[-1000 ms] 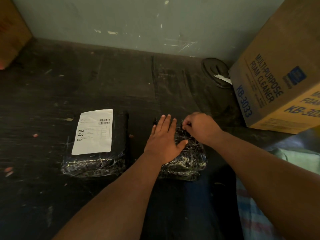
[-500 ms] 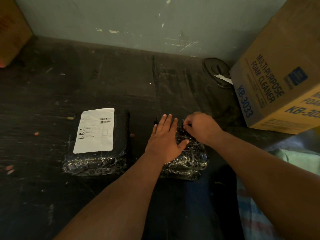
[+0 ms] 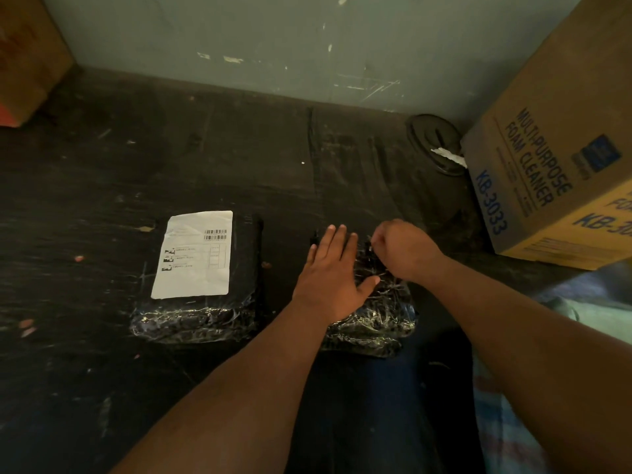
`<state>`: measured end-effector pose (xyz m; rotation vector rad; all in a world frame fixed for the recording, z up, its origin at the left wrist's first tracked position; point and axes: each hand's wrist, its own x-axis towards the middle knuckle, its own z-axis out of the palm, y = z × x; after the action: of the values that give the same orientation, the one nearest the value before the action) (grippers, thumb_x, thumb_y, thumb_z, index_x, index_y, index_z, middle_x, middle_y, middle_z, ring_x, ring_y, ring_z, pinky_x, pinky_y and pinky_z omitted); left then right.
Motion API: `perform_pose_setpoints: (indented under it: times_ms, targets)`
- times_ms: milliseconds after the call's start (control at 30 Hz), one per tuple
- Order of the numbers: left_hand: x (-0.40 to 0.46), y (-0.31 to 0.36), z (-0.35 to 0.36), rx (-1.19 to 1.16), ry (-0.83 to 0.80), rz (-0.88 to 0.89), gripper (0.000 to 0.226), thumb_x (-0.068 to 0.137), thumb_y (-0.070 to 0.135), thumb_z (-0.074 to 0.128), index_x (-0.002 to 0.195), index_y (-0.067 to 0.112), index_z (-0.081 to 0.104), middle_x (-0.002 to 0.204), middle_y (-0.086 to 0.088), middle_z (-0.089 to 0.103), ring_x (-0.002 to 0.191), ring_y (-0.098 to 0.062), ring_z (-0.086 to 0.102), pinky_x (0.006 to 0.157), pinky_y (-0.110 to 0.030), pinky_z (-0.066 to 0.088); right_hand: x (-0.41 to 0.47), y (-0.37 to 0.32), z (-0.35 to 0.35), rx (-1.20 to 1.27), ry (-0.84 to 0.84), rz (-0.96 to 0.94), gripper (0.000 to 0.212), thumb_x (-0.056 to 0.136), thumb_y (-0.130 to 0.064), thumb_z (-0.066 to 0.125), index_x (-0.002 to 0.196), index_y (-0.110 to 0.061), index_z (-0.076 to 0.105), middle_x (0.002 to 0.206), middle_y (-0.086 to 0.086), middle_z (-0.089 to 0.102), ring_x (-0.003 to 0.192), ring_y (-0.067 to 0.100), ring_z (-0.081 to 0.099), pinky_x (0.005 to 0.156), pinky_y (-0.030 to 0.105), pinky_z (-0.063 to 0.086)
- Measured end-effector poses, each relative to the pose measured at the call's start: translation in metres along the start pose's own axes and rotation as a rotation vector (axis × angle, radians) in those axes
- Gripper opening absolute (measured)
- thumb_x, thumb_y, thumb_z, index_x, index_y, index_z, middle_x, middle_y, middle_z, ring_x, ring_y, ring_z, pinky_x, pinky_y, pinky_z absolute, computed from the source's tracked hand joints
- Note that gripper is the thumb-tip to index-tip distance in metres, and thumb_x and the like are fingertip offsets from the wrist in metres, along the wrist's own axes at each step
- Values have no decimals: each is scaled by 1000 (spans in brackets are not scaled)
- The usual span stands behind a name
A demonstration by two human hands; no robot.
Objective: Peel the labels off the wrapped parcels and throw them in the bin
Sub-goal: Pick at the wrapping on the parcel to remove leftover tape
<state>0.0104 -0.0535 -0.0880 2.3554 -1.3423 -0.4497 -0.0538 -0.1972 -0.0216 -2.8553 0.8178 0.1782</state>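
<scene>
Left hand (image 3: 333, 280) presses flat on parcel (image 3: 376, 313); right hand (image 3: 405, 249) pinches its wrap, which could tear.

Two parcels wrapped in glossy black plastic lie flat on the dark surface, side by side with a narrow gap between them. The left parcel (image 3: 198, 285) carries a white label (image 3: 196, 254), stuck flat across most of its top, barcode printed near the far right corner and small text blocks below. The right parcel (image 3: 379, 313) is crinkled and shiny; much of its top is covered, and no label shows on its visible part.
</scene>
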Motion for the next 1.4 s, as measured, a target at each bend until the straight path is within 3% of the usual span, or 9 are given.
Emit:
perform_pose_setpoints:
  times_ms: [133, 300, 500, 633, 767, 967, 1167, 1400]
  targets:
    - [0, 0, -1, 2, -6, 3, 90, 99, 68, 38, 164, 18, 2, 171, -3, -12, 155, -18, -19, 124, -46, -4, -1, 3, -8, 104, -43, 24, 18, 96, -18, 51, 96, -16, 69, 96, 3, 69, 92, 17, 64, 87, 35, 52]
    - [1, -1, 0, -4, -9, -1, 90, 99, 68, 38, 164, 19, 1, 171, -2, -12, 155, -17, -20, 125, -46, -4, -5, 1, -10, 65, -61, -33, 12, 93, -22, 57, 88, -25, 68, 98, 1, 66, 87, 14, 61, 80, 31, 50]
    - [1, 0, 0, -11, -14, -6, 89, 99, 67, 39, 164, 19, 1, 171, -1, -13, 154, -17, -21, 122, -43, -9, -9, -11, -7, -159, 6, -111, 23, 94, -23, 52, 108, -10, 65, 108, 13, 61, 96, 25, 61, 83, 34, 50]
    - [2, 0, 0, -15, -9, -6, 89, 99, 67, 40, 164, 19, 2, 171, -2, -12, 155, -17, -20, 124, -45, -6, -8, -14, -3, -203, -10, -101, 26, 91, -24, 56, 109, -7, 63, 111, 15, 57, 98, 30, 61, 83, 37, 50]
    - [2, 0, -1, -8, -17, -6, 89, 99, 67, 39, 164, 19, 2, 171, -2, -12, 155, -17, -20, 124, -45, -6, -7, -8, -4, -169, 3, -108, 25, 96, -22, 48, 106, -5, 63, 104, 11, 61, 96, 25, 59, 81, 34, 48]
    - [1, 0, 1, -5, 1, 1, 89, 99, 67, 39, 164, 18, 3, 171, -3, -11, 155, -18, -19, 124, -45, -5, -6, 0, -14, -19, -43, -73, 16, 95, -18, 53, 97, -15, 69, 101, 5, 67, 96, 19, 62, 85, 32, 48]
    - [1, 0, 1, -8, -3, -7, 89, 99, 67, 39, 164, 19, 3, 171, -2, -12, 155, -17, -20, 124, -45, -6, -15, -11, -16, -142, -55, -160, 23, 97, -18, 50, 110, -8, 66, 110, 11, 61, 102, 24, 58, 88, 35, 48]
    - [1, 1, 0, -15, 0, -10, 89, 99, 66, 40, 164, 19, 3, 171, -2, -11, 155, -17, -20, 124, -45, -6, -9, -12, -10, -139, -44, -115, 23, 96, -23, 49, 102, -5, 63, 101, 15, 63, 98, 27, 59, 81, 35, 47]
